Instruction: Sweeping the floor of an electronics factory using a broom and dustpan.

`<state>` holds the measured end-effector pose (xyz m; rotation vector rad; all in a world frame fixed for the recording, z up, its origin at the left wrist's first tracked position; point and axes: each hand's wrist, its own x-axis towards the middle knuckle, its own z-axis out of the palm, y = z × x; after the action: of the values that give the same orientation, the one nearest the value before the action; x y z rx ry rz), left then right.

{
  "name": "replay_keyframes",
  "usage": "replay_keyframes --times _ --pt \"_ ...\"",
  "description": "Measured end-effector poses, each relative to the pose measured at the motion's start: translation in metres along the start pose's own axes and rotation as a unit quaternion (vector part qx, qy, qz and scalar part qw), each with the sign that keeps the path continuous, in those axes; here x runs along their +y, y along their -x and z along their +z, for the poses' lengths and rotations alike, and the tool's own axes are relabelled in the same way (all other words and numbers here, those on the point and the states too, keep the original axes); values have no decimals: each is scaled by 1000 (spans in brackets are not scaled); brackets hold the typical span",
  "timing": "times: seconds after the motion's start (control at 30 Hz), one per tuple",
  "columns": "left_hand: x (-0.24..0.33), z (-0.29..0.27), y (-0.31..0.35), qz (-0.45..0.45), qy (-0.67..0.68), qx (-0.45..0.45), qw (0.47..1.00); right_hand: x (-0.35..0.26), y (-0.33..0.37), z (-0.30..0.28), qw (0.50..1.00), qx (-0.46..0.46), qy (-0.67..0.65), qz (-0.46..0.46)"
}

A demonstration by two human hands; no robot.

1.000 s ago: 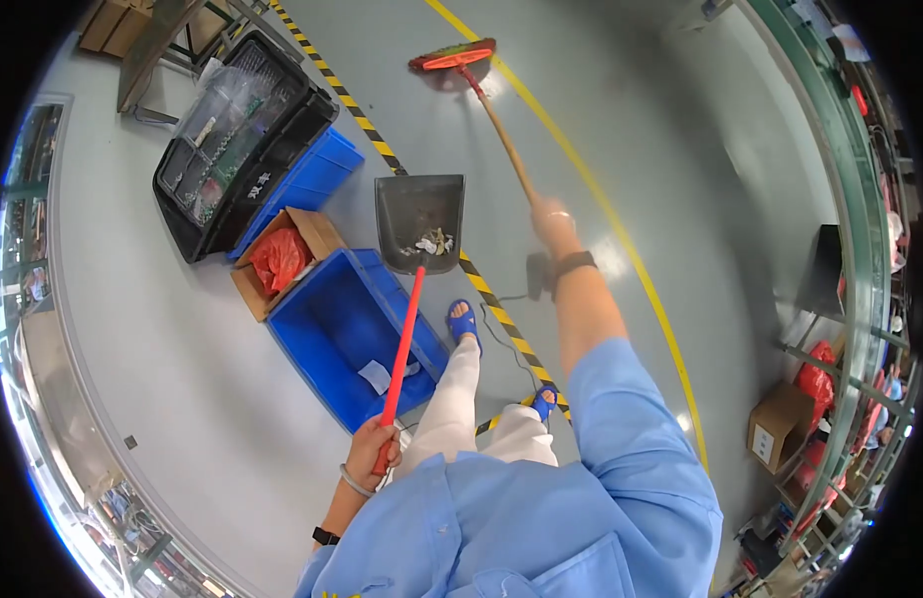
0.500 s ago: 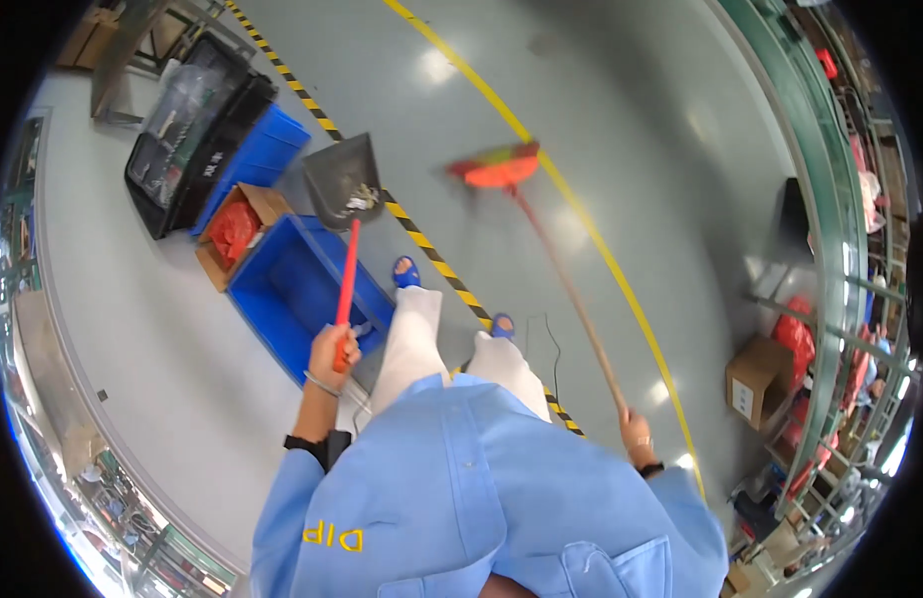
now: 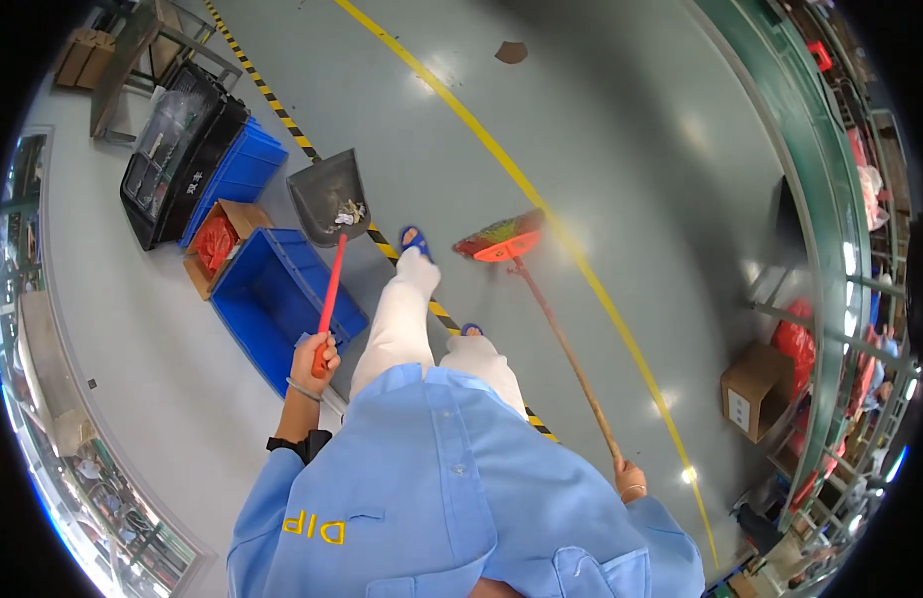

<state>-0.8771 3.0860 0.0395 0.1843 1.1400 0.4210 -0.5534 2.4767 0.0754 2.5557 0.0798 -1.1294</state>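
Note:
My left hand (image 3: pixel 315 361) is wrapped round the red handle of a long-handled dustpan (image 3: pixel 320 186). The grey pan is out ahead on the left, by the striped floor tape, with a small heap of pale scraps (image 3: pixel 350 212) inside. On the right, my right hand (image 3: pixel 630 478) grips the end of the wooden stick of a broom (image 3: pixel 510 246). Its orange head with red and green bristles is ahead of me near the yellow line, well apart from the dustpan. A flat brown scrap (image 3: pixel 511 52) lies on the floor farther ahead.
An empty blue crate (image 3: pixel 272 299) stands close on my left, beside a cardboard box with a red bag (image 3: pixel 217 242) and stacked black and blue bins (image 3: pixel 187 159). Green shelving (image 3: pixel 780 130) runs along the right, with an open carton (image 3: pixel 757 391) by it.
The broom head has come nearer to me and shows more sharply. My left foot has stepped forward. The dustpan has shifted slightly left, with its scraps inside.

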Motion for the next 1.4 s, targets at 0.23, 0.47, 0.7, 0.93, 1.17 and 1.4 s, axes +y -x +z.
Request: replay_keyframes --times 0.23,0.47,0.7,0.93,1.17,1.4 --pt "33 38 -46 -39 -2 70 997 -99 -42 -90 998 -23 40 -42" --pt "89 72 -82 -80 -11 110 991 -408 -181 -137 972 -27 14 -233" --pt "118 135 -105 -87 -19 112 990 -754 -295 -309 898 113 -140 -403" --pt "107 175 -119 -23 8 140 990 -635 -301 -395 938 86 -75 -326" --pt "72 233 -156 17 14 155 988 -232 -275 -409 990 53 4 -131" --pt "13 317 -168 46 104 193 975 -189 -363 -450 991 28 43 -127"
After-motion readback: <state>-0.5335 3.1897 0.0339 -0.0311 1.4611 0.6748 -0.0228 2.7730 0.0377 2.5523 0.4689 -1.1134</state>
